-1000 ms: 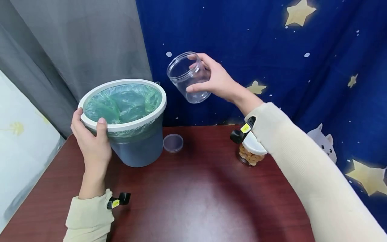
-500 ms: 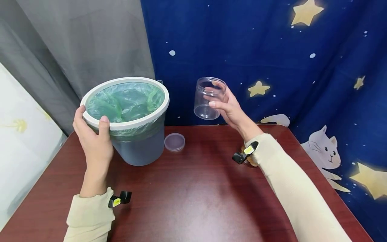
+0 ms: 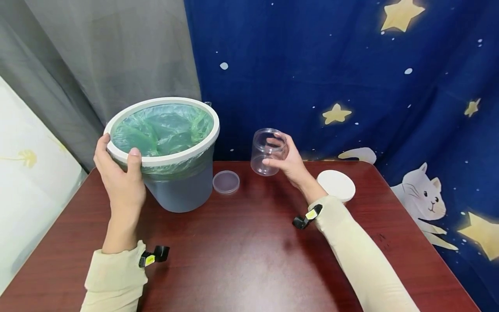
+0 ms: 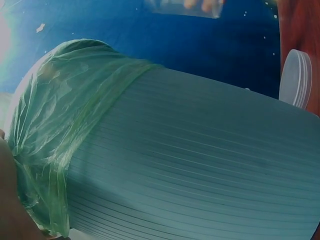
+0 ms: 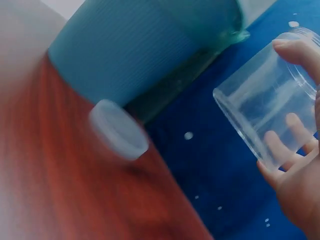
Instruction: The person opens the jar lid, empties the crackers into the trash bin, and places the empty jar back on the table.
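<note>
My left hand (image 3: 124, 186) grips the white rim of a blue-grey trash can (image 3: 181, 190) lined with a green plastic bag (image 3: 167, 125). Its thumb lies over the near side of the rim. In the left wrist view the ribbed wall of the can (image 4: 200, 155) fills most of the picture. My right hand (image 3: 290, 162) holds a clear plastic jar (image 3: 265, 151), upright and with no lid on, above the back of the table. In the right wrist view the fingers wrap round the jar (image 5: 250, 100), and nothing shows inside it. A round clear lid (image 3: 226, 182) lies beside the can.
A container with a white lid (image 3: 336, 185) stands behind my right wrist, its body mostly hidden by the arm. The dark red table (image 3: 234, 255) ends at the back against a blue star-printed curtain (image 3: 273, 52). A grey curtain (image 3: 117, 47) hangs behind the can.
My right hand has carried the jar away from the can to the right, then lowered it toward the table. The jar has gone from tilted to upright. My left hand stays on the rim.
</note>
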